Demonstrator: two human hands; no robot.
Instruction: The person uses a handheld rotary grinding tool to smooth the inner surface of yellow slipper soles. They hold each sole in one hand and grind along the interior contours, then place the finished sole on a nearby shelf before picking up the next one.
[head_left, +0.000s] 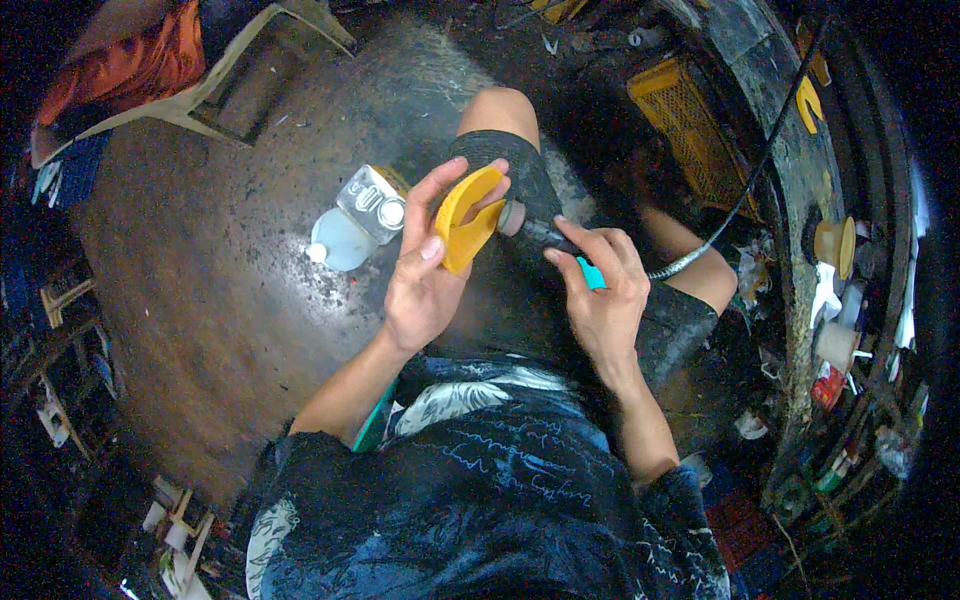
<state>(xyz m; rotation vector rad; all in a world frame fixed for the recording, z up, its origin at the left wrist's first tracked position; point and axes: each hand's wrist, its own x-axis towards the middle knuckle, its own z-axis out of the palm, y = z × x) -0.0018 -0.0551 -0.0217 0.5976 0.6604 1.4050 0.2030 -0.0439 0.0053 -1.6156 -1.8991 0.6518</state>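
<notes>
My left hand [424,302] is closed on a curved yellow piece [458,245] with a notch in its right side. The fingers grip it from behind, with the thumb on its near edge. My right hand [612,300] is closed round a dark rotary tool [548,236] with a teal part beside the fingers. A greyish-brown cylindrical head [512,217] on the tool's tip points left, at the notch. Whether head and piece touch, I cannot tell. From the tool's rear, a flexible metal-sheathed hose [685,262] runs to the upper right. Both hands are over my lap.
Left of my knee, a bottle of pale liquid [342,240] and a clear plastic container [372,200] stand on the stained floor. A yellow crate [690,130] lies beyond my right leg. Along the right, a worn ledge [785,130] holds another yellow piece [808,105].
</notes>
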